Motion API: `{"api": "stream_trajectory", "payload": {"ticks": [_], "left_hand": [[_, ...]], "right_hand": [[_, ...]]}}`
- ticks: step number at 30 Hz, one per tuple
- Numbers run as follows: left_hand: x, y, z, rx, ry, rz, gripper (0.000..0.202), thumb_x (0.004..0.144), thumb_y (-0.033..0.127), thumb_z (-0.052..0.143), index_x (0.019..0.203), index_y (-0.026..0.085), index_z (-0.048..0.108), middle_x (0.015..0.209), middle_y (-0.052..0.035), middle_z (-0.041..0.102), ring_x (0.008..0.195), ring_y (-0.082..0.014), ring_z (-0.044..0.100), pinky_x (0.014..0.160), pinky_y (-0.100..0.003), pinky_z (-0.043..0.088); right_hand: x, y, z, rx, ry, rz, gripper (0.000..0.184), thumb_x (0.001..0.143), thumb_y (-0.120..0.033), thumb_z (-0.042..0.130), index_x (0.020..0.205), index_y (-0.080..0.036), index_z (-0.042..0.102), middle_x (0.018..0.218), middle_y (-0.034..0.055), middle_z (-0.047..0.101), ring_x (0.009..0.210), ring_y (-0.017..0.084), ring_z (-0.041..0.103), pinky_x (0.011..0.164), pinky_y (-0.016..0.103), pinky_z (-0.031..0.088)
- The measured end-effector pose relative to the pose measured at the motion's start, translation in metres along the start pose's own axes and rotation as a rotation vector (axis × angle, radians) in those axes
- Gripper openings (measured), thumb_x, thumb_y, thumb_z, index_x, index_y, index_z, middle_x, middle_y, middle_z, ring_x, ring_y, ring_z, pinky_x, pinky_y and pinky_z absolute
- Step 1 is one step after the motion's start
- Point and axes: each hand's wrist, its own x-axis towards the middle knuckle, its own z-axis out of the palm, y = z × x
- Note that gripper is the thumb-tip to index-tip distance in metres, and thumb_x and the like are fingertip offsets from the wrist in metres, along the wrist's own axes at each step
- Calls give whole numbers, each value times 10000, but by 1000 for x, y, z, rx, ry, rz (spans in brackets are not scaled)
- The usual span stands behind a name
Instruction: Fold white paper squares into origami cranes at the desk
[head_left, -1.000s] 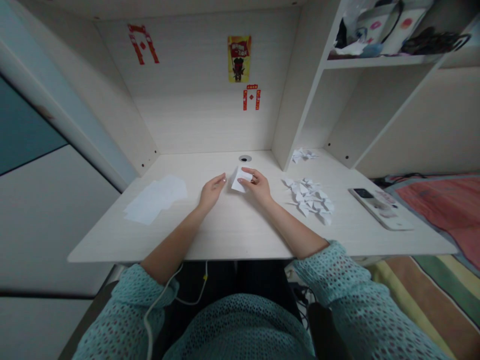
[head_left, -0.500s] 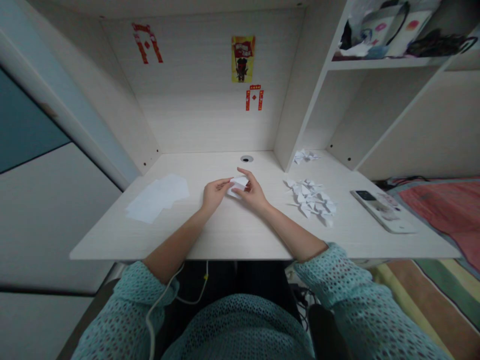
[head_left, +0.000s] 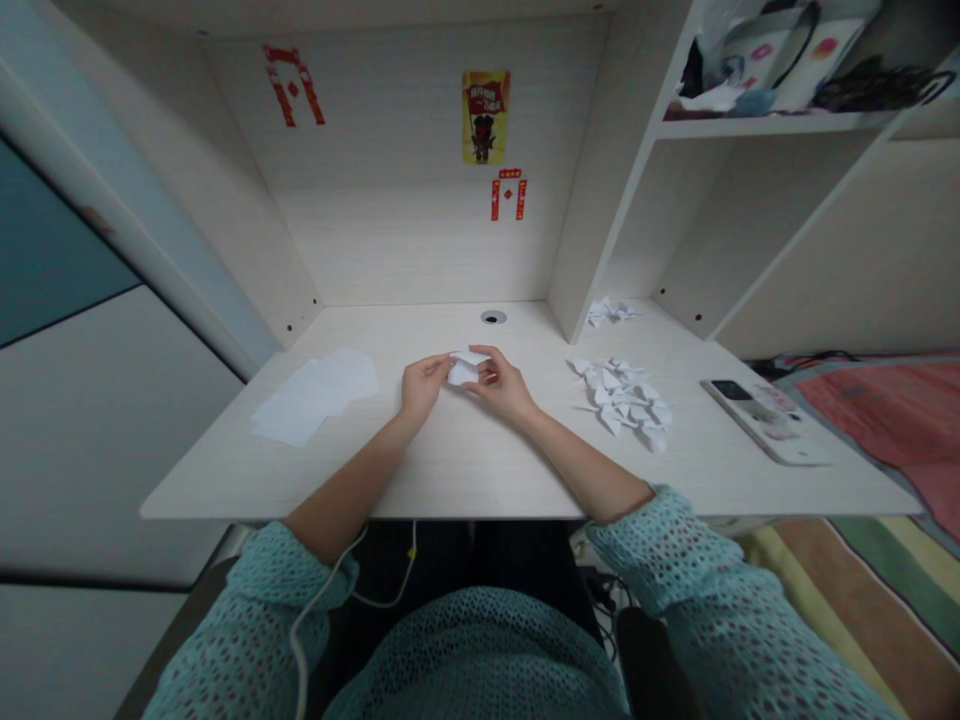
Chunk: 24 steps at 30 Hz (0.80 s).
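A small piece of folded white paper (head_left: pixel 463 371) is held between my two hands, just above the middle of the desk. My left hand (head_left: pixel 422 385) pinches its left side between thumb and fingers. On the right side, my right hand (head_left: pixel 505 385) grips the paper with its thumb below and the index finger stretched along the top edge. Fingers cover parts of the paper, so its full shape is hidden. Flat white paper sheets (head_left: pixel 319 390) lie overlapping to the left. Several folded paper pieces (head_left: pixel 622 400) are heaped to the right.
More folded pieces (head_left: pixel 612 312) lie behind the divider panel (head_left: pixel 600 200). A white phone-like slab (head_left: pixel 765 424) rests on the desk (head_left: pixel 465 480) at the right. A cable hole (head_left: pixel 493 317) is at the back. A white cable (head_left: pixel 300 640) hangs by my left sleeve.
Both hands have shifted slightly left with the folded paper. The paper has turned a little, and my right index finger has come down over its top edge.
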Motion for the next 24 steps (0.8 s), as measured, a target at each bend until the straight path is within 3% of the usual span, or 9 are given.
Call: {"api": "stream_trajectory", "payload": {"ticks": [4,6,9,17,24], "left_hand": [[3,1,-4,31,-12,26,275,692,333,684,892,148,722,874,-69,715,754,-172,631,741,-290,484],[3,0,-5,67,-27,43,264,686,337,689,873,154,726,895,-73,716,787,-184,639,777,-306,482],[2,-1,-4,104,-57,78,289,678,365,695,878,159,726,929,-79,713,836,-200,643,823,-326,473],[-1,2,-1,44,-63,72,326,639,388,721,870,158,730,939,-83,712,860,-206,634,847,-337,457],[-2,0,1,-143,-92,-72,364,615,388,737,890,149,724,885,-72,710,770,-157,617,791,-304,465]], "right_hand": [[1,-5,-6,-204,92,-98,414,659,-450,719,1038,-298,650,986,56,588,925,215,540,864,385,421],[2,-8,-8,-289,120,-167,400,669,-482,708,1028,-310,666,1117,73,549,1110,253,470,978,431,349],[2,-9,-9,-346,55,-221,405,702,-491,679,1072,-327,652,1225,69,512,1232,262,383,1039,457,286],[2,-7,-8,-344,-23,-288,439,734,-468,660,1151,-340,609,1254,62,533,1256,244,379,1056,451,285],[2,-9,-5,-206,6,-193,317,788,-460,600,1061,-315,671,1232,63,579,1197,222,465,1047,428,307]]}}
